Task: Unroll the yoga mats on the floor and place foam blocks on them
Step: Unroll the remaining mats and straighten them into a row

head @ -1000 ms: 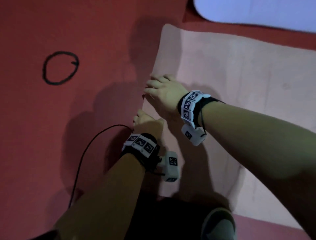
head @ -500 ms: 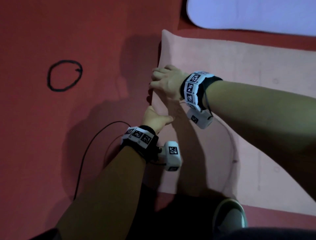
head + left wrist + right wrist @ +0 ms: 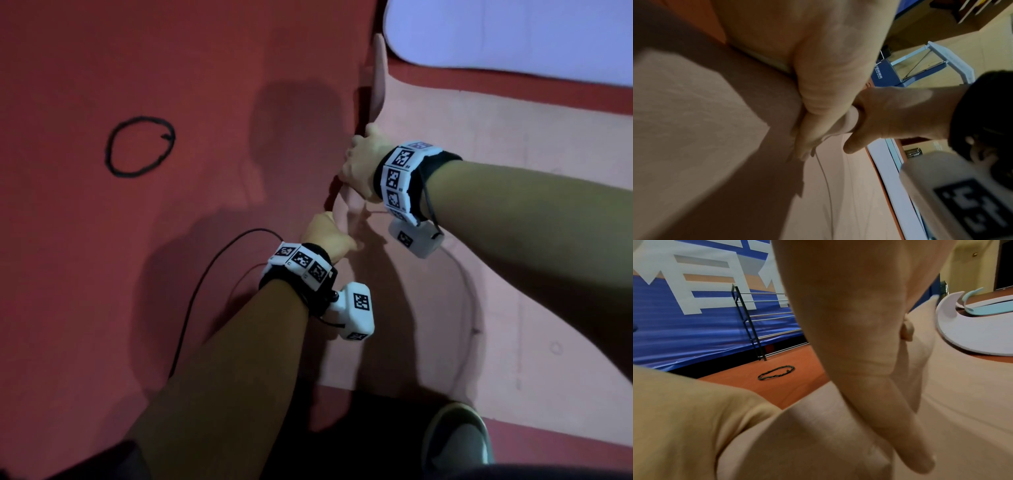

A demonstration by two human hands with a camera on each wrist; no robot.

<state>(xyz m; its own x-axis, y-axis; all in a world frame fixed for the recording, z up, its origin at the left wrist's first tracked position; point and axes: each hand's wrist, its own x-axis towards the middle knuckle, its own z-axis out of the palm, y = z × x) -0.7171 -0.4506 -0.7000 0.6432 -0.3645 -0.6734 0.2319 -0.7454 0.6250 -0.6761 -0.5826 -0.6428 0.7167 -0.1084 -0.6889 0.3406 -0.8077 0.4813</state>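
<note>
A pink yoga mat (image 3: 513,240) lies unrolled on the red floor (image 3: 171,308). Its left short edge (image 3: 378,78) is raised and stands curled up off the floor. My right hand (image 3: 359,161) grips that edge near its middle, fingers wrapped over it. My left hand (image 3: 327,234) grips the same edge a little nearer to me. In the left wrist view my left hand (image 3: 818,113) and right hand (image 3: 890,113) pinch the bunched edge close together above the mat (image 3: 849,194). The right wrist view shows my right hand (image 3: 859,353) on the pink mat (image 3: 951,402). No foam blocks are in view.
A lavender mat (image 3: 513,34) lies just beyond the pink one, and a teal mat (image 3: 982,308) sits farther off. A black band ring (image 3: 140,145) lies on the floor to the left. A black cable (image 3: 205,291) trails by my left arm. My shoe (image 3: 455,435) is at the mat's near edge.
The mat's left edge, flat a second ago, has been gripped and lifted by both hands. It now stands curled up, and the hands have moved closer together.
</note>
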